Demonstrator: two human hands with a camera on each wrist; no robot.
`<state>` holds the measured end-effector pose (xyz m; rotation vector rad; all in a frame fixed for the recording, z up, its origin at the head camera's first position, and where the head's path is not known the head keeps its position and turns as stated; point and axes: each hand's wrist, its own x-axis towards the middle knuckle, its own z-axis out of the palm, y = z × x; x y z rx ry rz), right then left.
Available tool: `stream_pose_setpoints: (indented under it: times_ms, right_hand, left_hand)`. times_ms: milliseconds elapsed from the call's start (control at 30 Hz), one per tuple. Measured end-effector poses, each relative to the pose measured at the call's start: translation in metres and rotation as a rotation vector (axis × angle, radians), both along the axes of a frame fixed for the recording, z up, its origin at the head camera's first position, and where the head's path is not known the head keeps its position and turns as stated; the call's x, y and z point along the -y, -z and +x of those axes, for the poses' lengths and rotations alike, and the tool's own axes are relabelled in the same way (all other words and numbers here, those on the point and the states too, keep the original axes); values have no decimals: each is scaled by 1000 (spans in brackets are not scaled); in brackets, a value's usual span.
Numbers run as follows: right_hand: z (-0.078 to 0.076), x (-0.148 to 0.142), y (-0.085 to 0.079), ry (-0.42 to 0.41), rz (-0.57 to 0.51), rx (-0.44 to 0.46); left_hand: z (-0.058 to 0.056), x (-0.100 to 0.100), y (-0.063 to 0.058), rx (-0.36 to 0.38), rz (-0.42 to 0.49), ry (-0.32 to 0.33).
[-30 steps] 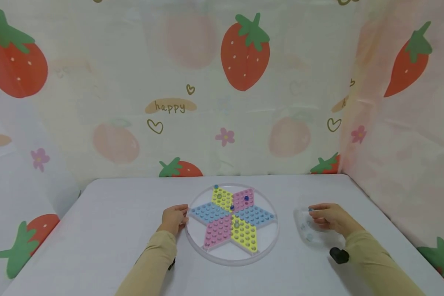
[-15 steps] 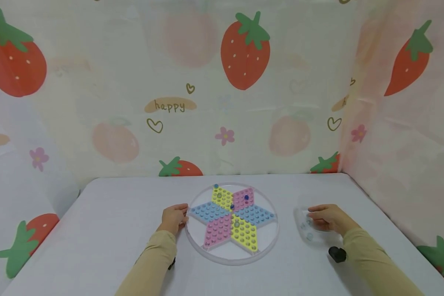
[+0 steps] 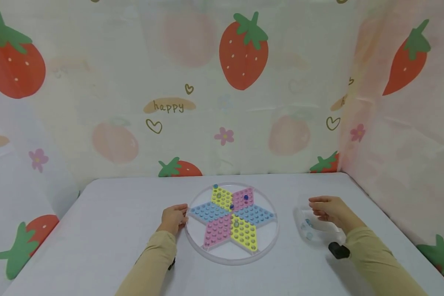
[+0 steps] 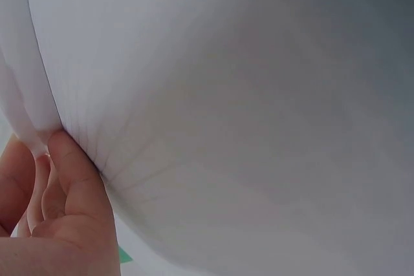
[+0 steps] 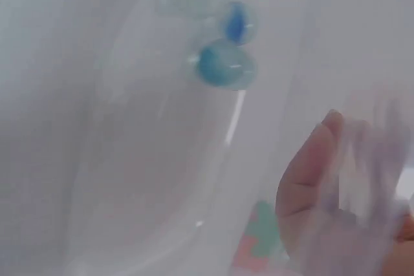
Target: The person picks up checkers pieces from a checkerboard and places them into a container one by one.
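My left hand (image 3: 174, 219) pinches the left rim of a round Chinese checkers board (image 3: 214, 260) in the head view. Its star has yellow, pink and blue points. In the left wrist view, thumb and fingers (image 4: 81, 176) close on the white edge. My right hand (image 3: 330, 210) hovers over a clear plastic box (image 3: 297, 230) right of the board, fingers loosely bent, with no marble showing between them. Several marbles lie together in the box, one of them teal (image 5: 225, 64). A blurred see-through surface partly covers this hand in the right wrist view.
On the board sit several marbles, among them a dark blue marble (image 3: 246, 197) on pink and a blue marble (image 3: 216, 186) at the far yellow tip. The white-covered table (image 3: 114, 230) ends at strawberry-printed curtains (image 3: 192, 139) behind and at the sides.
My right hand held a blue marble over the box, then lowered into it; now it has risen slightly without a visible marble. The left hand and board have stayed put.
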<state>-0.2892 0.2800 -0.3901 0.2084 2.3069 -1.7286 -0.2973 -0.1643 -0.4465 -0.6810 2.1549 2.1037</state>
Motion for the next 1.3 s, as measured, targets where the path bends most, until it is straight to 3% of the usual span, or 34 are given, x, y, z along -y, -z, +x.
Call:
stream_pose_setpoints:
  times_ms: [333,600,967,1300]
  right_hand:
    - [3,19,-26,-13,-56,-122]
    - [2,44,-38,-10,-125,-157]
    - [-7,73,-39,16,-182,-119]
    - [-20,102,-29,11,-240,-71]
  left_hand:
    - [0,-1,-2,0,-18,-3]
    - [1,0,0,9,-10,-5]
    - [2,0,1,9,-3,-3]
    - [3,-1,-3,9,-9,-7]
